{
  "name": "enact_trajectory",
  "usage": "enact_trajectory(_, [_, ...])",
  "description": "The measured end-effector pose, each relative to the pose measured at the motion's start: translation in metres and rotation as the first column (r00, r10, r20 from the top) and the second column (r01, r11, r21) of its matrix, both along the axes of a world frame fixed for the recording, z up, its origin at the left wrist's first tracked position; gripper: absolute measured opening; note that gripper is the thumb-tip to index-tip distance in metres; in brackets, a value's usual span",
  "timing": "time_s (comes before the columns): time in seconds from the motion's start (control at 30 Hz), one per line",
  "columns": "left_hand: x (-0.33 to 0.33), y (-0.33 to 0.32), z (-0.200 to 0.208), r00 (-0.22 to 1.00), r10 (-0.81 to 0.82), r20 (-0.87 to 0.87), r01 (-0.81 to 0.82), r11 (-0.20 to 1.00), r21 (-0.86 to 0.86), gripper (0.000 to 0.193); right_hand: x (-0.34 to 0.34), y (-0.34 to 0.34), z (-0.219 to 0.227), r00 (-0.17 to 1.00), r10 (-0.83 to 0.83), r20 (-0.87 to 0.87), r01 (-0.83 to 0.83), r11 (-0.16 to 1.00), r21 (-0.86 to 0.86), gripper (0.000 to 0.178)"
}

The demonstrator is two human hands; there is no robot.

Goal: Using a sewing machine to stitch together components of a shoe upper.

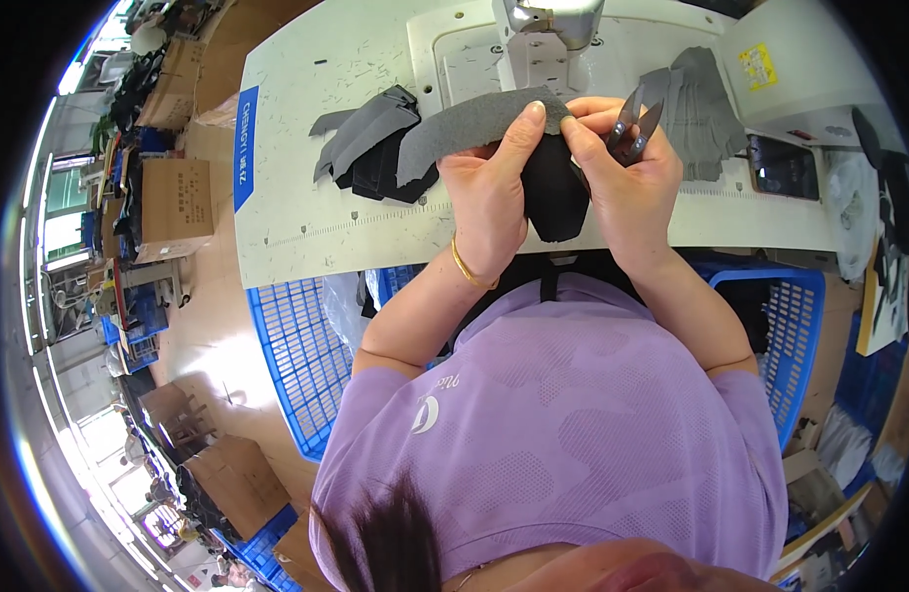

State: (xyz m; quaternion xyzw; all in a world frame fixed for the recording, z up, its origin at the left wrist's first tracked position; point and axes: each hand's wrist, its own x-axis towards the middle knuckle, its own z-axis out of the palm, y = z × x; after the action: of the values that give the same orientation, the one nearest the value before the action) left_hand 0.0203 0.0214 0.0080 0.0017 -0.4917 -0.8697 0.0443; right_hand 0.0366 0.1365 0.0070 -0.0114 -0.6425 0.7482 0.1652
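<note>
My left hand (pixel 486 197) is closed, its thumb pressing on a curved grey fabric piece (pixel 464 123). The piece arches leftward from my fingers, and a black fabric part (pixel 556 197) hangs below, between my hands. At the grey piece's right end, my right hand (pixel 627 187) pinches the edge with thumb and forefinger. Small thread snips (pixel 634 133) are tucked in that same hand, their blades pointing up. A pile of grey and black fabric pieces (pixel 380 143) lies to the left. Stacked grey pieces (pixel 693 118) lie to the right.
The metal head of a sewing machine (pixel 553 22) stands beyond my hands on the white table (pixel 326 232), which has thread scraps on it. A dark phone (pixel 783 166) lies at the right. Blue baskets (pixel 294 345) flank me below the table edge. Cardboard boxes (pixel 176 207) stand at left.
</note>
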Motion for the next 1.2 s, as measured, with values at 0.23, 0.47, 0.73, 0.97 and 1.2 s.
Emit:
enact_trajectory(0.23, [0.002,-0.004,0.008,0.998,-0.032,0.062,0.031,0.999,0.012,0.013,0.005,0.01,0.005,0.997,0.076,0.009,-0.075,0.992,-0.102,0.013])
enact_trajectory(0.47, [0.003,-0.003,0.009,0.999,-0.037,0.012,0.036,0.999,0.032,0.012,0.008,0.013,0.002,0.995,0.093,-0.045,-0.082,0.976,0.203,0.017])
enact_trajectory(0.73, [0.002,-0.008,0.01,0.993,-0.077,0.095,0.067,0.992,0.104,0.009,0.0,0.012,0.003,0.994,0.028,-0.108,0.016,0.924,0.382,0.014])
enact_trajectory(0.97, [-0.023,-0.024,0.025,0.988,-0.105,0.117,0.114,0.99,-0.081,0.007,-0.017,0.018,0.028,0.969,0.231,0.089,-0.243,0.954,0.174,0.018])
enact_trajectory(1.2, [-0.057,-0.028,0.053,0.972,-0.198,0.124,0.212,0.97,-0.119,0.01,-0.037,0.005,0.037,0.99,0.138,0.0,-0.137,0.986,0.097,0.014])
